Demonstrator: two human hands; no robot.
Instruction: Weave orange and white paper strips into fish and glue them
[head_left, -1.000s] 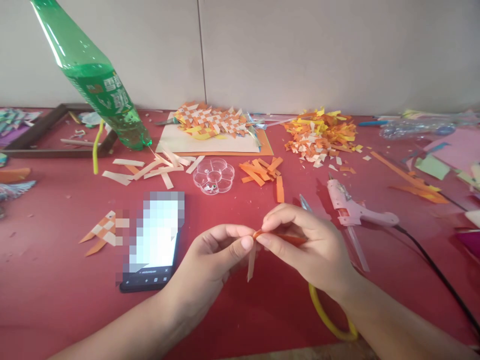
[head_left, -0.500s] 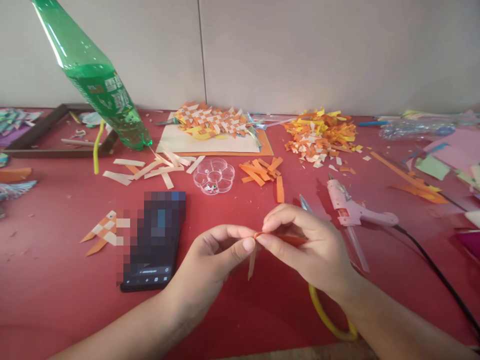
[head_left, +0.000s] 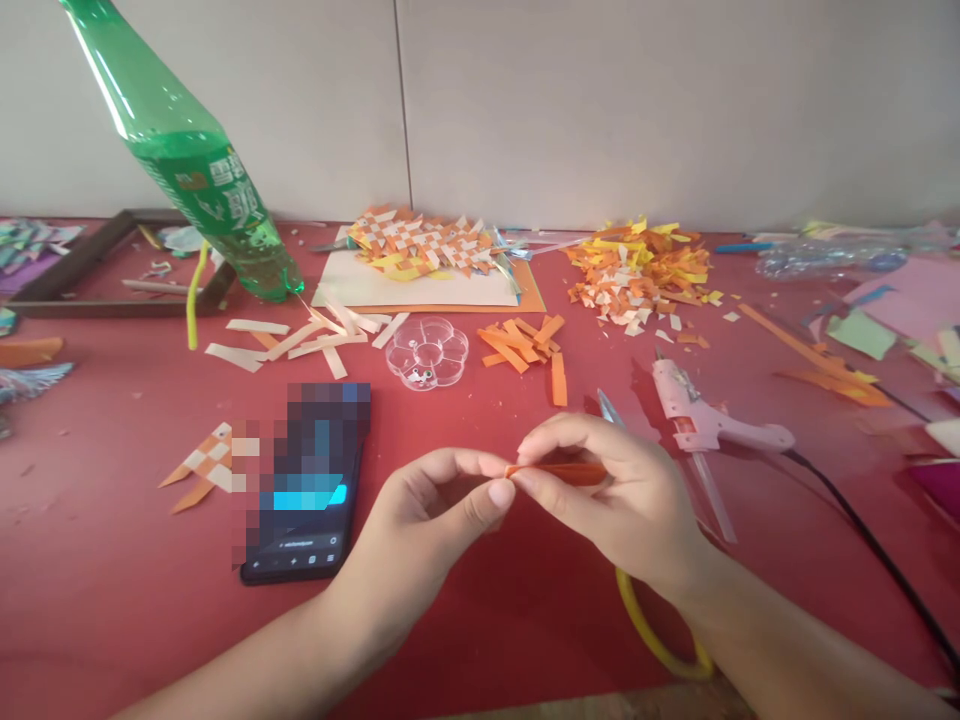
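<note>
Left hand (head_left: 420, 520) and right hand (head_left: 634, 505) pinch an orange paper strip (head_left: 568, 474) between them.

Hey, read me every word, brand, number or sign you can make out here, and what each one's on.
Green plastic bottle, on its label: large white Chinese characters, possibly "雪碧", too distorted to be sure.
Black rectangular phone, bottom bar: "+".
Phone, line above that bar: too small to read.
Phone, upper screen: pixelated, unreadable.
No number can be read.
</note>
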